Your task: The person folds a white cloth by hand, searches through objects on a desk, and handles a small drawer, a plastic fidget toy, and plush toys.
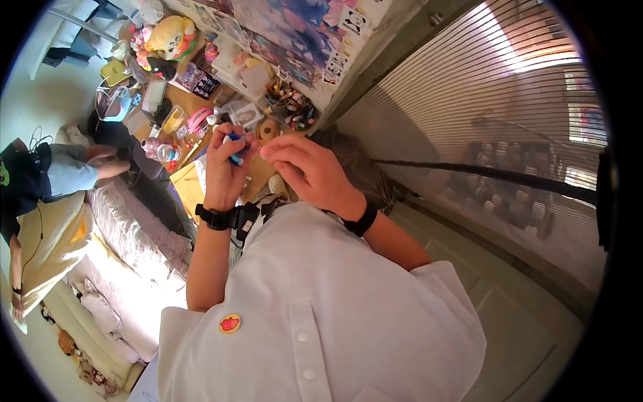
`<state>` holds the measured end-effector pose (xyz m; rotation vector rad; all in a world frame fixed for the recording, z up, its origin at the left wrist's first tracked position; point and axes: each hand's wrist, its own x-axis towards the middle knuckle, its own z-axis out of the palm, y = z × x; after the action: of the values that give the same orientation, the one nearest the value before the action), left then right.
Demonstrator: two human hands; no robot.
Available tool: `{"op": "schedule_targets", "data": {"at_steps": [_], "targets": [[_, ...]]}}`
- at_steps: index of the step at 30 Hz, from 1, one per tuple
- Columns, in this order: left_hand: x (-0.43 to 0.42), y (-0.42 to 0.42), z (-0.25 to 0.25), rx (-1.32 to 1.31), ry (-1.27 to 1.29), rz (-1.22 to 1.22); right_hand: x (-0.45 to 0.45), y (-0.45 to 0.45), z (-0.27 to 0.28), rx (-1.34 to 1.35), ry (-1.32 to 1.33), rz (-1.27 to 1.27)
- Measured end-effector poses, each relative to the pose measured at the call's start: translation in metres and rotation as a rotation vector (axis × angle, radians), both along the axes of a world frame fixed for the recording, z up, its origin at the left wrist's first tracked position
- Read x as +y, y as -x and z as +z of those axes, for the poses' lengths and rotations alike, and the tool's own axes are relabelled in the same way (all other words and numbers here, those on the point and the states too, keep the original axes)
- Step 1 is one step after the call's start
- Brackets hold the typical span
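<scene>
Raised in front of my chest, my left hand [228, 164] has its fingers curled round a small blue object [235, 158], whose exact kind is hard to make out. Close by on the right is my right hand [311, 172], its fingers bent and its fingertips near the left hand's. The thumb and index finger of that hand look apart, with nothing visible between them. Beneath and beyond both hands lies a cluttered wooden desk [189, 175].
Plush toys [171, 38], a cup of pens [289, 106] and a clear jar [167, 153] crowd the desk. At the left, another person [70, 167] stands beside a bed [134, 234]. A translucent striped curtain [482, 127] hangs on the right.
</scene>
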<state>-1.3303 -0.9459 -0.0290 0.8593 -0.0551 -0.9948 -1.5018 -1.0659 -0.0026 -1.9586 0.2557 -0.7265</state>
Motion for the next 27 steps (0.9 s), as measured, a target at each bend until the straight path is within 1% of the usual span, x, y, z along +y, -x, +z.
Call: {"op": "schedule_targets", "data": {"at_steps": [2,5,11,20,24,27], "targets": [[0.002,-0.005,0.000,0.045,0.074,-0.053,0.000,-0.002,0.000,-0.005,0.016,-0.019],[0.002,-0.007,0.011,0.004,0.134,-0.127,0.005,-0.001,-0.003,0.011,0.004,-0.027],[0.003,-0.005,0.030,-0.187,-0.129,-0.141,0.022,-0.001,-0.008,0.030,-0.061,-0.052],[0.018,-0.014,0.007,-0.243,-0.260,-0.300,0.035,0.008,-0.005,0.062,-0.009,-0.108],[0.018,-0.012,0.018,-0.250,-0.309,-0.290,0.042,0.010,-0.007,0.023,-0.002,-0.148],[0.015,-0.012,0.020,-0.208,-0.302,-0.306,0.045,0.007,-0.008,0.078,-0.072,-0.085]]}}
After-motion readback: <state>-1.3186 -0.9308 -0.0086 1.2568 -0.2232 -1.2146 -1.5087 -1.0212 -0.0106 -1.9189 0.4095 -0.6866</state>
